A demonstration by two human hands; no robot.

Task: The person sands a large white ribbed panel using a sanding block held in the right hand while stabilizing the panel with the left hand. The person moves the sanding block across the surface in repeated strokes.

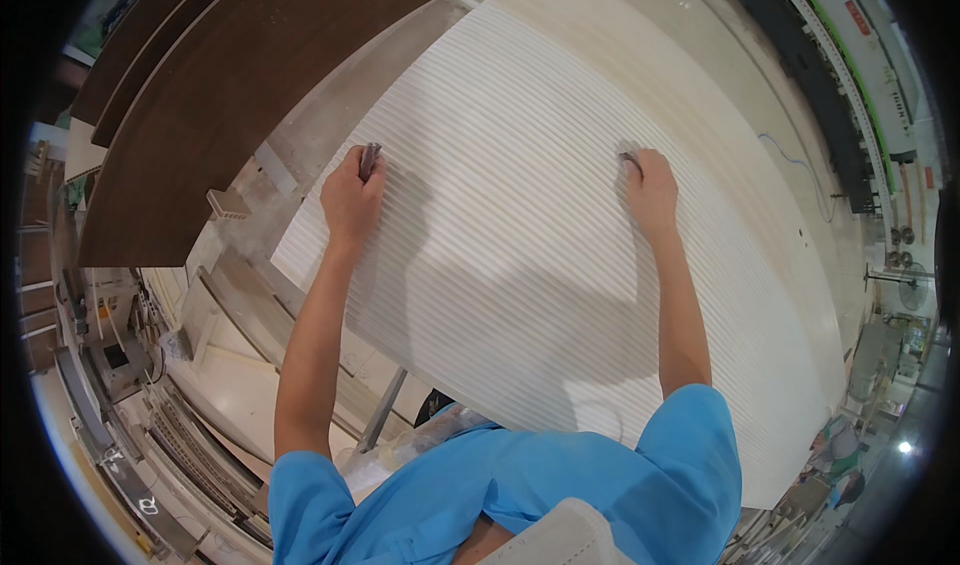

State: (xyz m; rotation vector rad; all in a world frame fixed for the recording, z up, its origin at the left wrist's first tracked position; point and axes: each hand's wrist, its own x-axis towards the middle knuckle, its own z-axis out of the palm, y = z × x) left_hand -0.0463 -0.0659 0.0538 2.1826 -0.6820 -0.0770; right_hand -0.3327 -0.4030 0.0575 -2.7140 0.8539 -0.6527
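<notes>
1. Nearest, a person in a blue shirt [560, 475] is leaning over the near edge of a white ribbed board [520, 225], which is lying face up in front of the body.
2. At the board's left side, the left hand [352, 200] is curling closed around a small dark piece [370, 160].
3. On the board's right half, the right hand [653, 193] is curling closed around another dark piece [630, 157], mostly hidden by the fingers.
4. Good handling here, I judge, would mean both hands are following the ribs, pressing lightly and evenly, and easing off near the board's edges so no rib is chipping.
5. No readable writing is showing on the board; a white squiggle [148, 506] is marking a strip to its lower left.
6. Brown boards [240, 95] are sitting beyond its left edge.
7. Farthest, beyond its right edge, a pale machine [880, 55] is carrying a red label [857, 17], too small for reading.
</notes>
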